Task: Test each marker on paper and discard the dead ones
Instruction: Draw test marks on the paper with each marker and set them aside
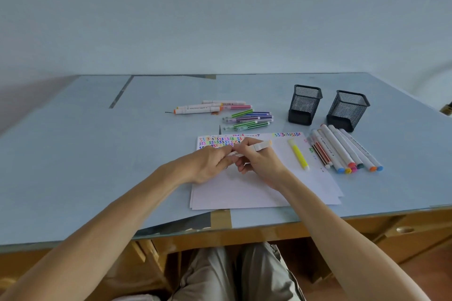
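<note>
White-barrelled marker (247, 151) with a pale orange end, held over the paper (256, 190) near the middle of the bench (97, 154), a little toward its near edge. Right hand (260, 165) wrapped round the barrel, fingers (241, 168) curled beneath it; left hand (210, 162) closed at the marker's left end, fingertips pinching there, apparently at a cap, though the tip itself hidden. Step judged to be uncapping or recapping. Best done by pulling straight along the barrel, right grip kept firm, then drawing a short zigzag on blank paper below the coloured test marks (220, 141) along the sheet's far edge, so a faint line reads clearly.

Yellow highlighter (299, 154) lying on the right part of the sheet. Row of white markers with coloured ends (347, 148) just off the sheet's right edge. Striped slim markers (249, 118) and three white markers (203, 107) beyond the sheet's far edge, toward the bench's back.

Two black mesh pen cups (304, 105) (347, 110) upright toward the far right corner, side by side and apart. No marker seen projecting above either rim; interiors not clearly visible, so contents uncertain. Likely one for keeping, one for discards, though which cannot be told.
</note>
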